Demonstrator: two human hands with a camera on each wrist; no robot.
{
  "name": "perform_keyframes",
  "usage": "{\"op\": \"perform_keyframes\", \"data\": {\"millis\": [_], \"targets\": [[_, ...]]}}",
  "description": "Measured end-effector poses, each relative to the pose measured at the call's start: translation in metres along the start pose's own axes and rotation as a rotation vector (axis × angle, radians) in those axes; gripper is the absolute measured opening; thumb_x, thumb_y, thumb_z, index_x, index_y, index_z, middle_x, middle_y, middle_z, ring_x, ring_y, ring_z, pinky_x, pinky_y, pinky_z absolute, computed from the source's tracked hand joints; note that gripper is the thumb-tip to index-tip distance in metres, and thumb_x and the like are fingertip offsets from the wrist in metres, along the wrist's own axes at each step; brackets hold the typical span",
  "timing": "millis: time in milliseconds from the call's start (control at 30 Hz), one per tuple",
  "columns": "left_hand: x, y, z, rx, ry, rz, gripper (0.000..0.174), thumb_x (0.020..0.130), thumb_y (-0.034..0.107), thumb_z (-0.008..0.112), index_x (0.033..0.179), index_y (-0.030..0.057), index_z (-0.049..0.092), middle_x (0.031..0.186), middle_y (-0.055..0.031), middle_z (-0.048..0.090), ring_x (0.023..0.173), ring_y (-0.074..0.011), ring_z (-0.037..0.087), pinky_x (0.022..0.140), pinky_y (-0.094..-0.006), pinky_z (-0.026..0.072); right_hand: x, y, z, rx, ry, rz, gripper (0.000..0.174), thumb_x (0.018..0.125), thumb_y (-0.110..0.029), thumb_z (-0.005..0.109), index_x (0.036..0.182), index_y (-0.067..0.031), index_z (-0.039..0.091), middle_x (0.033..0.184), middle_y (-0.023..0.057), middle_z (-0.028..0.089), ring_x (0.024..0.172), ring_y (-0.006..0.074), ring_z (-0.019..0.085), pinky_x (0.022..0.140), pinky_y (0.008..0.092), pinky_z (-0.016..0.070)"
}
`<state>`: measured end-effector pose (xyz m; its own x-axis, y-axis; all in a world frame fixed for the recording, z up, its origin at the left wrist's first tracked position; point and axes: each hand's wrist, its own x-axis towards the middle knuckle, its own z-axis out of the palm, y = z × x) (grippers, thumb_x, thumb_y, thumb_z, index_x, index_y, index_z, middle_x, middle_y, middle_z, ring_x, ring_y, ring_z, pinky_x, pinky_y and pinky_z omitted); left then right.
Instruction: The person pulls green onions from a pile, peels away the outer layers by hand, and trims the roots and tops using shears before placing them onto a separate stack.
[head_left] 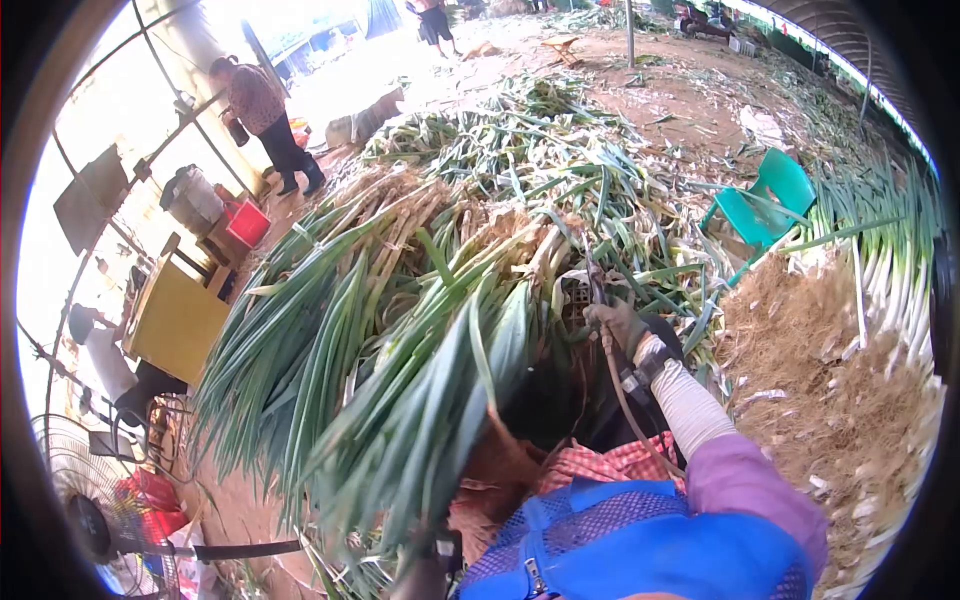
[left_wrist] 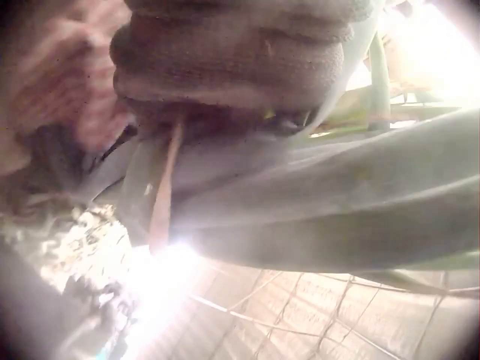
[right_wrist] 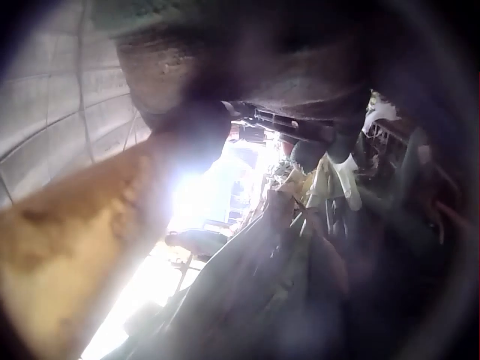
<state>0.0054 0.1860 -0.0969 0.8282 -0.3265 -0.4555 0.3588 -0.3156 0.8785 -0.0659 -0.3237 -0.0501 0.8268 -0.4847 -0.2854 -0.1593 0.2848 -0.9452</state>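
In the left wrist view my gloved left hand (left_wrist: pixel 232 64) curls its fingers round the long green leaves of a bunch of leeks (left_wrist: pixel 322 202). The head view shows that bunch of leeks (head_left: pixel 430 390) slanting across my front, its leaf tips toward me and its rooty ends away; there the left hand is hidden behind leaves. My gloved right hand (head_left: pixel 622 326) grips a thin, dark wand-like nozzle (head_left: pixel 597 275) with a brownish hose (head_left: pixel 625 402) running back toward my body. Its tip lies beside the root ends. The right wrist view shows the hose (right_wrist: pixel 82 240) large and close.
More leeks (head_left: pixel 290 310) lie heaped at the left, and trimmed leaves (head_left: pixel 540 150) spread behind. To the right are a green plastic chair (head_left: pixel 765 205), a pile of brown roots (head_left: pixel 830 370) and whitened leeks (head_left: pixel 900 260). A fan (head_left: pixel 95 515) stands lower left; a person (head_left: pixel 262 115) stands farther back.
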Motion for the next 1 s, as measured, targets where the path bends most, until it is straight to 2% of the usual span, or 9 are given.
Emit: {"op": "perform_keyframes", "data": {"millis": [267, 500, 533, 567, 667, 733, 800, 900, 1000], "targets": [[-0.116, -0.077, -0.018, 0.292, -0.114, -0.214, 0.015, 0.09, 0.009, 0.063, 0.101, 0.002, 0.07, 0.088, -0.0087, 0.071, 0.078, -0.0184, 0.066, 0.072, -0.0314, 0.0535, -0.033, 0.005, 0.023, 0.053, -0.004, -0.012, 0.028, 0.078, -0.025, 0.074, 0.08, -0.0079, 0.052, 0.059, 0.0031, 0.051, 0.039, 0.0154, 0.047, 0.036, 0.0314, 0.0415], [-0.201, 0.046, -0.121, 0.66, 0.217, 0.052, 0.015, 0.089, 0.006, 0.063, 0.1, 0.0, 0.072, 0.088, -0.0101, 0.073, 0.077, -0.0189, 0.067, 0.071, -0.0304, 0.0536, -0.088, 0.032, 0.039, -0.04, 0.003, 0.13, 0.036, 0.077, -0.018, 0.073, 0.096, -0.0005, 0.048, 0.056, 0.0079, 0.052, 0.038, 0.0197, 0.051, 0.033, 0.0366, 0.0426], [-0.193, 0.027, -0.17, 0.728, 0.338, 0.38, 0.025, 0.094, 0.011, 0.059, 0.111, -0.0059, 0.066, 0.095, -0.0116, 0.073, 0.085, -0.0155, 0.066, 0.076, -0.0298, 0.0518, -0.095, 0.031, 0.04, -0.074, -0.003, 0.147, 0.036, 0.077, -0.017, 0.072, 0.097, -0.0004, 0.047, 0.057, 0.0082, 0.052, 0.039, 0.0196, 0.051, 0.034, 0.0367, 0.0431], [-0.208, 0.093, -0.142, 0.585, 0.458, 0.206, 0.033, 0.097, 0.015, 0.055, 0.121, -0.0073, 0.061, 0.107, -0.0152, 0.07, 0.095, -0.0167, 0.065, 0.084, -0.0319, 0.0501, -0.1, 0.032, 0.038, -0.106, -0.012, 0.164, 0.037, 0.077, -0.017, 0.072, 0.098, -0.0004, 0.046, 0.057, 0.0085, 0.053, 0.039, 0.0195, 0.051, 0.034, 0.0369, 0.0435], [-0.204, 0.202, -0.07, 0.777, 0.594, 0.633, 0.037, 0.1, 0.014, 0.052, 0.129, -0.0095, 0.054, 0.123, -0.0177, 0.064, 0.11, -0.0205, 0.062, 0.097, -0.0323, 0.0459, -0.108, 0.052, 0.027, -0.158, 0.042, 0.206, 0.038, 0.077, -0.019, 0.072, 0.097, -0.0001, 0.046, 0.059, 0.0095, 0.053, 0.041, 0.0204, 0.053, 0.035, 0.0369, 0.0436], [-0.176, 0.244, -0.021, 0.735, 0.305, 0.764, 0.036, 0.098, 0.008, 0.052, 0.13, -0.0064, 0.054, 0.119, -0.0145, 0.066, 0.106, -0.0188, 0.063, 0.094, -0.0299, 0.0484, -0.122, 0.052, 0.027, -0.275, 0.039, 0.164, 0.038, 0.075, -0.021, 0.071, 0.095, 0.0002, 0.047, 0.061, 0.0113, 0.055, 0.042, 0.0219, 0.055, 0.037, 0.0379, 0.0447], [-0.123, 0.257, 0.038, 0.572, 0.046, 0.713, 0.034, 0.094, 0.008, 0.058, 0.127, -0.0013, 0.057, 0.109, -0.0102, 0.07, 0.099, -0.0136, 0.066, 0.086, -0.0272, 0.0497, -0.124, 0.06, 0.025, -0.451, 0.043, 0.067, 0.039, 0.074, -0.025, 0.07, 0.093, 0.0017, 0.049, 0.063, 0.0143, 0.057, 0.046, 0.0244, 0.058, 0.042, 0.0401, 0.0474], [-0.025, 0.244, 0.135, 0.961, -0.135, 0.746, 0.041, 0.089, 0.028, 0.066, 0.123, 0.0065, 0.059, 0.112, -0.0165, 0.069, 0.102, -0.0338, 0.067, 0.088, -0.0395, 0.0511, -0.113, 0.073, 0.014, -0.465, 0.024, 0.085, 0.043, 0.074, -0.027, 0.071, 0.095, 0.003, 0.05, 0.065, 0.015, 0.059, 0.047, 0.0246, 0.059, 0.044, 0.0404, 0.0483], [0.075, 0.202, 0.225, 1.174, -0.205, 0.604, 0.067, 0.082, 0.046, 0.07, 0.131, 0.0051, 0.052, 0.123, -0.0209, 0.063, 0.113, -0.0362, 0.06, 0.099, -0.0432, 0.0457, -0.099, 0.101, -0.005, -0.372, 0.049, 0.216, 0.046, 0.073, -0.028, 0.073, 0.099, 0.004, 0.051, 0.067, 0.015, 0.06, 0.048, 0.0243, 0.059, 0.044, 0.0397, 0.0482]]}}
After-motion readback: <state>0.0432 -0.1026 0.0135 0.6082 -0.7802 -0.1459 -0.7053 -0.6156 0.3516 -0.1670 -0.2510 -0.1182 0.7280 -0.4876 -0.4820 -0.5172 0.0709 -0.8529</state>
